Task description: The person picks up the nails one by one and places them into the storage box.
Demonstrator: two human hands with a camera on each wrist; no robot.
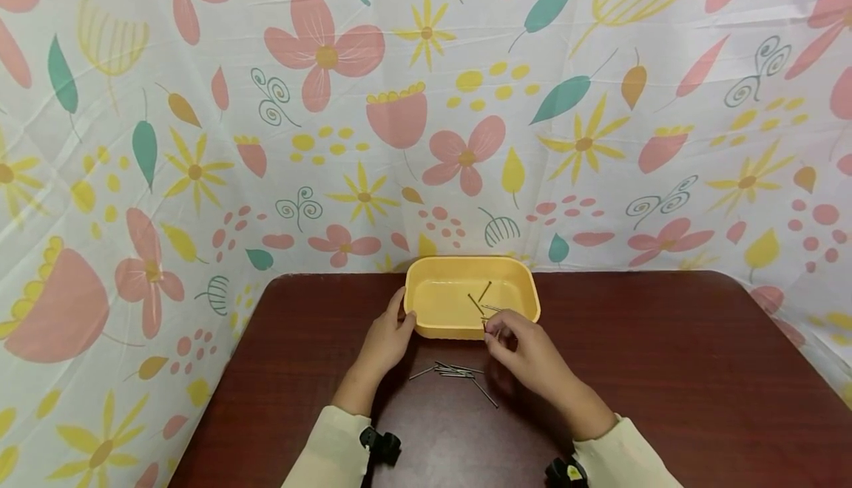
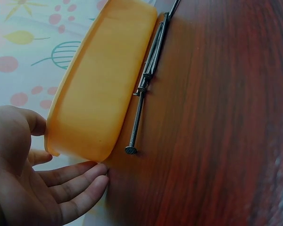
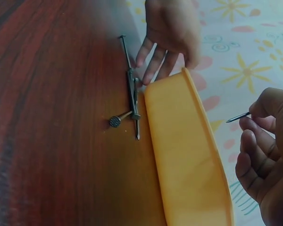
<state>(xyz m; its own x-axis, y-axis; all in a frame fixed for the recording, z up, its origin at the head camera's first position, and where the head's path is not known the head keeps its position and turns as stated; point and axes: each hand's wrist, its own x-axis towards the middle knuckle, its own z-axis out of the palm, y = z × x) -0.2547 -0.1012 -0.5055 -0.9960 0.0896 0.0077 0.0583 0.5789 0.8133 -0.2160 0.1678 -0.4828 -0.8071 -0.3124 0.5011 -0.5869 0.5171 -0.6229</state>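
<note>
one reddish-brown wood-grain table bears a yellow tray, and a white cloth with pink, yellow and green flowers hangs behind the tray. several grey metal nails, flat-headed and pointed, lie piled in front of the tray, with a few more inside it toward its right end. the left hand touches the tray's left end, fingers spread and nearly straight, while the right hand pinches one nail at the tray's near right rim, thumb against forefinger.

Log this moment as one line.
left hand: touches yellow tray | right hand: pinches nail | in tray: loose nails | on table: nail pile
</note>
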